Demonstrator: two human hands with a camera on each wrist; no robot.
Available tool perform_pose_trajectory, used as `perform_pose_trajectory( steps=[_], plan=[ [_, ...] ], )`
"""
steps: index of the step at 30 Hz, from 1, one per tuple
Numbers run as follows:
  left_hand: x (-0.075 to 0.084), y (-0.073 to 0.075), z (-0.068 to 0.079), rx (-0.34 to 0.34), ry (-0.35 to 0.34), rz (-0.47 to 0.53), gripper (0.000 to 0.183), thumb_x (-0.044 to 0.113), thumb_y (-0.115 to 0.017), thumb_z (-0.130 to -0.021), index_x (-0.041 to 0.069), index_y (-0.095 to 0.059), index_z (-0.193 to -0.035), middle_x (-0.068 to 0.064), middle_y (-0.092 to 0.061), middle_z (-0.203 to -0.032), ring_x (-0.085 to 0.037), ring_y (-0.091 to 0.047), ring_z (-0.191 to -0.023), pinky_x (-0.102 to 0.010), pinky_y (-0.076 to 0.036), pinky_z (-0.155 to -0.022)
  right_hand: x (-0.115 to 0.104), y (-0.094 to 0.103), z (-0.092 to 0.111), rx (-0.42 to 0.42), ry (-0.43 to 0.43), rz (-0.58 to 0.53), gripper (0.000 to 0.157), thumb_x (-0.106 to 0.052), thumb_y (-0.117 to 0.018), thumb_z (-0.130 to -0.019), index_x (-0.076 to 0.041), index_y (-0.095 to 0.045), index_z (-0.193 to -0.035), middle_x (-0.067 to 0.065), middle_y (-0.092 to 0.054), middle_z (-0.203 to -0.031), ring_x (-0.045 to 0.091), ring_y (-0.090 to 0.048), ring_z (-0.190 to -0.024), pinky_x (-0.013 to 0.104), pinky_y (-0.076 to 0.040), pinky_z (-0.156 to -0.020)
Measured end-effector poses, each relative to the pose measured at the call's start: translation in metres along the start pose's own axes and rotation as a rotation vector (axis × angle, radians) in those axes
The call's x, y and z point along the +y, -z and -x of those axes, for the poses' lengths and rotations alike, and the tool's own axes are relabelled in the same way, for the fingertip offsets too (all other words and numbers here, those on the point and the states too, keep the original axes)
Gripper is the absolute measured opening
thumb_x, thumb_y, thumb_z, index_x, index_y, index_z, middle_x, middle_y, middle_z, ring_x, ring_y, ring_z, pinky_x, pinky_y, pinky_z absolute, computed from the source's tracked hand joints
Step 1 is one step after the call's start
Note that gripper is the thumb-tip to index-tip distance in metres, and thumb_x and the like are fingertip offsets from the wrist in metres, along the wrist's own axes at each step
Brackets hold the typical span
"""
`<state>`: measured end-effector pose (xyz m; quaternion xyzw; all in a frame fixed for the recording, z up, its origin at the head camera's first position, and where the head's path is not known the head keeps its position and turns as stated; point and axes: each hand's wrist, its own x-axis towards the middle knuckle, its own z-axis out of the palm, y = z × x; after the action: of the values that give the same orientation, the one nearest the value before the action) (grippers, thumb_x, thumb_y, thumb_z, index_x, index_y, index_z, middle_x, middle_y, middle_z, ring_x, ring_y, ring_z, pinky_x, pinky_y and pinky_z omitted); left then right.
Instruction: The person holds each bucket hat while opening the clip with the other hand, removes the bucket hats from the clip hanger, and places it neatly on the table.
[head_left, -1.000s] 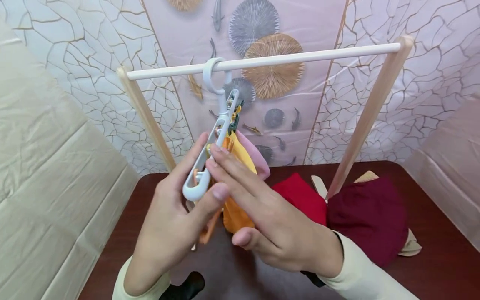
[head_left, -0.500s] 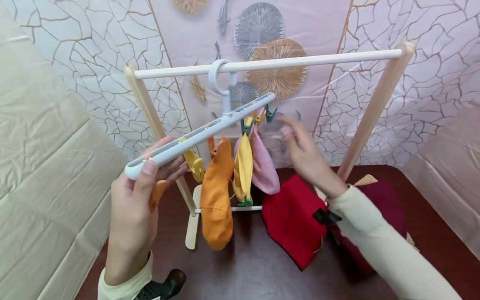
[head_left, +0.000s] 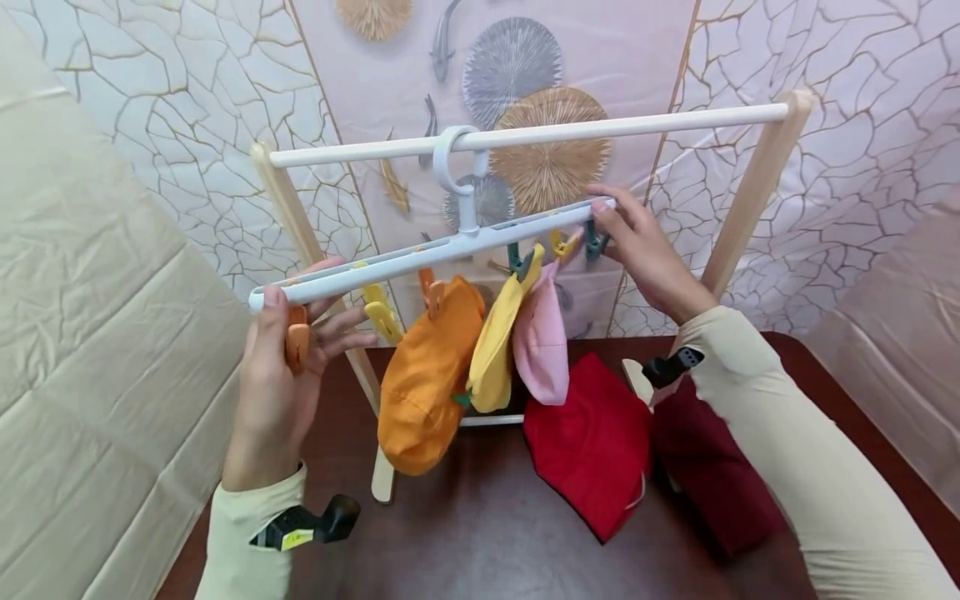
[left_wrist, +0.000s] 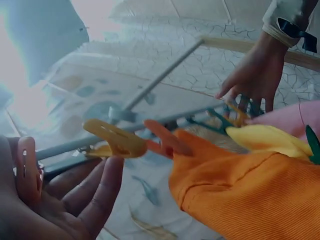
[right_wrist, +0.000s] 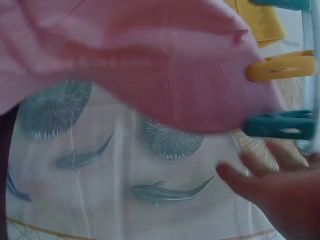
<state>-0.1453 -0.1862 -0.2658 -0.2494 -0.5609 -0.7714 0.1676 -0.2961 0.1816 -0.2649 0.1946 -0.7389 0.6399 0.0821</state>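
A white clip hanger (head_left: 390, 267) hangs by its ring hook (head_left: 444, 162) from the rod, its right end higher. At its left end, my left hand (head_left: 273, 400) pinches the bar between thumb and fingers, beside an orange clip (head_left: 297, 340). My right hand (head_left: 651, 254) pinches the right end, near a dark green clip (head_left: 595, 242). Between them hang an orange cloth hat (head_left: 423, 392), a yellow hat (head_left: 493, 346) with a green tip, and a pink hat (head_left: 542, 337). A yellow clip (left_wrist: 117, 140) bears nothing, close to my left fingertips.
A wooden rack with a white rod (head_left: 637, 125) spans the dark brown table (head_left: 465, 533). Red cloth (head_left: 588, 450) lies beneath the hanger's right half. Maroon cloth (head_left: 712, 479) lies farther right, partly behind my right sleeve. A patterned backdrop (head_left: 180, 150) stands behind.
The hanger has swung from pointing toward me to lying nearly along the rod. My right hand has left the near end and moved right to grip the far end.
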Motion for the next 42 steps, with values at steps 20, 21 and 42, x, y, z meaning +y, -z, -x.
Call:
perform_pose_trajectory(
  steps=[20, 21, 42],
  plan=[
    [-0.048, -0.009, -0.022, 0.161, 0.107, -0.252, 0.058, 0.049, -0.028, -0.107, 0.003, -0.061, -0.117, -0.015, -0.070, -0.113, -0.030, -0.071, -0.095, -0.034, -0.059, -0.072, -0.019, -0.013, 0.082, 0.449, 0.265, -0.301, 0.026, -0.013, -0.065, -0.096, -0.003, -0.056, -0.119, 0.010, -0.065, -0.083, 0.017, -0.065, -0.076, 0.020, -0.050, -0.062],
    [-0.048, -0.009, -0.024, 0.149, 0.110, -0.256, 0.056, 0.049, -0.030, -0.107, 0.003, -0.062, -0.117, -0.014, -0.070, -0.113, -0.029, -0.071, -0.094, -0.034, -0.060, -0.072, -0.019, -0.013, 0.083, 0.477, 0.285, -0.343, 0.026, -0.011, -0.066, -0.095, -0.001, -0.056, -0.118, 0.012, -0.064, -0.082, 0.018, -0.065, -0.073, 0.020, -0.051, -0.062],
    [-0.084, -0.071, 0.023, -0.083, -0.278, -0.942, 0.047, 0.025, -0.068, -0.095, 0.009, -0.057, -0.138, -0.006, -0.055, -0.137, -0.019, -0.048, -0.130, -0.039, -0.039, -0.108, -0.016, -0.050, 0.127, 0.630, 0.587, -0.223, 0.029, 0.005, -0.063, -0.091, 0.008, -0.052, -0.117, 0.017, -0.060, -0.086, 0.023, -0.062, -0.071, 0.024, -0.054, -0.065]
  ],
)
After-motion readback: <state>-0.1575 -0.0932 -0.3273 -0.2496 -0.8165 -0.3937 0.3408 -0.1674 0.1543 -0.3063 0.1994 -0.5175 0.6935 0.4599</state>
